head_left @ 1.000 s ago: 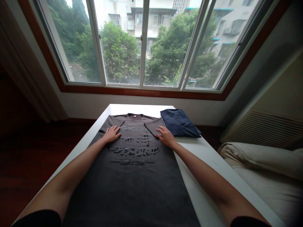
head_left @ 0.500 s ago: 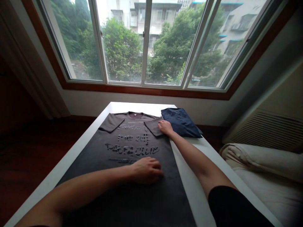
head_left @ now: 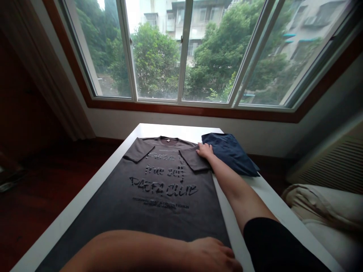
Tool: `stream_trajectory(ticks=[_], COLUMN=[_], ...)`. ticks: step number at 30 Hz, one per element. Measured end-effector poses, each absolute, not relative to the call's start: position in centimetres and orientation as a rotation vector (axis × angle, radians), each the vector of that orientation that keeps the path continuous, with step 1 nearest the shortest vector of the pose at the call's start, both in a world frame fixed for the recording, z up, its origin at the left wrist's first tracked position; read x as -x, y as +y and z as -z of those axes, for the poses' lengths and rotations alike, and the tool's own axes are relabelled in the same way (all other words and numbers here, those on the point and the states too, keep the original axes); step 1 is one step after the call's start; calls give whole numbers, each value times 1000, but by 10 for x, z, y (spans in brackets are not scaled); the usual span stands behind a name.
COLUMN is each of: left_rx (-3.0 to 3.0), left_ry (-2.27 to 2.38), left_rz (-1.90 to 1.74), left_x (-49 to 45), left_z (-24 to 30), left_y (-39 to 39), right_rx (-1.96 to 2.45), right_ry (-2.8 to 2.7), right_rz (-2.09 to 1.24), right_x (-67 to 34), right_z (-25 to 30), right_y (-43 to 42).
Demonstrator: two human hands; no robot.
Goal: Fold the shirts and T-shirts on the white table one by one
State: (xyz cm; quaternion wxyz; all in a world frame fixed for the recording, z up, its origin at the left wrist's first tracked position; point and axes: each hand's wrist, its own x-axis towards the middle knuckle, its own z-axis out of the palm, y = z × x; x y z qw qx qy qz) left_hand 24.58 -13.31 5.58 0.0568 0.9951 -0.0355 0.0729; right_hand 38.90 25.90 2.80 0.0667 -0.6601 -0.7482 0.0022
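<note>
A dark grey T-shirt (head_left: pixel 172 223) with raised lettering lies front up along the table, its collar towards the window. Both short sleeves are turned inwards over the chest. My right hand (head_left: pixel 205 150) rests on the T-shirt's right shoulder and sleeve, fingers a little apart, beside a folded navy garment (head_left: pixel 231 153). Low in the view, my left forearm crosses the T-shirt. My left hand (head_left: pixel 214 255) is over its right side edge near the bottom of the picture. The left fingers are bent and their tips are not clearly visible.
The white table (head_left: pixel 176 128) has its far end near the wall below a wide window (head_left: pixel 181 56). Cream bedding or a cushion (head_left: pixel 331 204) lies to the right. A curtain (head_left: pixel 53 75) hangs at the left above a dark red floor (head_left: pixel 68 181).
My left hand has moved from the middle of the T-shirt towards me and to the right side edge. My right hand stays at the shoulder. The view has shifted slightly.
</note>
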Motion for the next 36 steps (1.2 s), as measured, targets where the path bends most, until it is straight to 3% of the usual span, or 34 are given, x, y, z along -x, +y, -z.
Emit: stream_trajectory(ticks=[4, 14, 22, 32, 36], left_rx=[-3163, -3179, -3047, -2794, -2636], left_ry=[16, 94, 179, 160, 278], left_rz=[-518, -536, -181, -107, -33], left_x=[-224, -170, -122, -102, -81], left_z=[-65, -50, -117, -144, -130], left_y=[-136, -140, -145, -166, -167], right_rx=[2074, 1954, 1735, 1489, 1409], right_ry=[-2170, -1919, -1446, -1434, -1512], right_rz=[-154, -329, -998, -1120, -1113], right_x=[-392, -377, -356, -256, -219], right_z=[-38, -56, -102, -122, -113], right_y=[278, 289, 300, 311, 305])
